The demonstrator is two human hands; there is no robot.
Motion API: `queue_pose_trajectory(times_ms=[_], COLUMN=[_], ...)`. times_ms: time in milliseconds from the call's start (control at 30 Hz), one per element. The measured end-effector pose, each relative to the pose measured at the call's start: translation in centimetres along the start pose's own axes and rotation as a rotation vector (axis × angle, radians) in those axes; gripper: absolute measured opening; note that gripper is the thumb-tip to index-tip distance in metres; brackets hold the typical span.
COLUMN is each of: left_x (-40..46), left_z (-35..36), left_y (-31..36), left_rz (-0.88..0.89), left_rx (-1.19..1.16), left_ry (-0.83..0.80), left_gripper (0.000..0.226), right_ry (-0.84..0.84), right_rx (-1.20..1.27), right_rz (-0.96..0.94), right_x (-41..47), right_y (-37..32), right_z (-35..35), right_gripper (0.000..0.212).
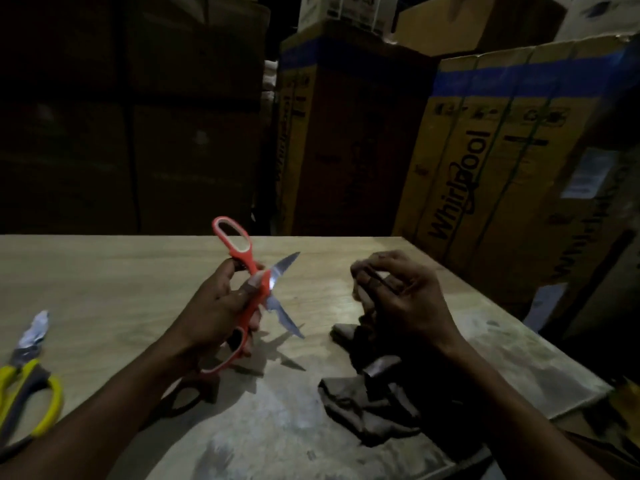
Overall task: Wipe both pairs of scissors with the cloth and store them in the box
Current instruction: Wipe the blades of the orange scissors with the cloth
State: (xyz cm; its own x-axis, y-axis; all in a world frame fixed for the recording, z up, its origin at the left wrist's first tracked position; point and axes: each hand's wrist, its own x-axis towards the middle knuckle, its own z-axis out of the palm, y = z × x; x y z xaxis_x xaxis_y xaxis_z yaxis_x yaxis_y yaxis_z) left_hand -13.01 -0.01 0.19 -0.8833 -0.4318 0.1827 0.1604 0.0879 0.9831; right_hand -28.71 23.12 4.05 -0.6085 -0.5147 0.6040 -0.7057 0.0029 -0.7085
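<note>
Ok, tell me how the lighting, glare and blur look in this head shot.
Head view: dim overall, the stacked cartons behind fading into dark; glare flares on the blades of the orange scissors in the left hand; their hard shadow falls on the table; the yellow scissors at the left edge look smeared; wide-angle bending tilts the cartons.

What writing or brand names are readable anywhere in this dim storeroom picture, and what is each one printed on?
"Whirlpool": black lettering running up the side of the tall brown cardboard carton with a blue band, right of the table.
"LG": faint logo on the white box stacked at the top centre; dim, so only probable.
More black lettering on the carton at the far right edge: cut off and blurred, unreadable.
The small pale label on that carton: too small to read.
</note>
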Motion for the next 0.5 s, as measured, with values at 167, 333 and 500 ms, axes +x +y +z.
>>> queue_pose_trajectory(times_ms=[167, 333, 500], left_x=[0.2, -0.1, 0.2], left_z=[-0.9, -0.4, -0.3], left_y=[-1.3, -2.4, -3.4], left_rz=[-0.072, -0.12, -0.076], left_rx=[0.038, 0.143, 0.333], left_ry=[-0.049, -0.066, -0.081], left_gripper=[0.026, 0.032, 0.024], right_ry=[-0.286, -0.249, -0.164], right_rx=[0.055, 0.37, 0.144], right_rz=[0.058, 0.316, 0.295], right_x=[-3.1, -4.9, -2.8], right_y=[0.4, -1.2, -1.2], right_z=[5.0, 8.7, 8.3], right_gripper=[0.026, 0.02, 0.011])
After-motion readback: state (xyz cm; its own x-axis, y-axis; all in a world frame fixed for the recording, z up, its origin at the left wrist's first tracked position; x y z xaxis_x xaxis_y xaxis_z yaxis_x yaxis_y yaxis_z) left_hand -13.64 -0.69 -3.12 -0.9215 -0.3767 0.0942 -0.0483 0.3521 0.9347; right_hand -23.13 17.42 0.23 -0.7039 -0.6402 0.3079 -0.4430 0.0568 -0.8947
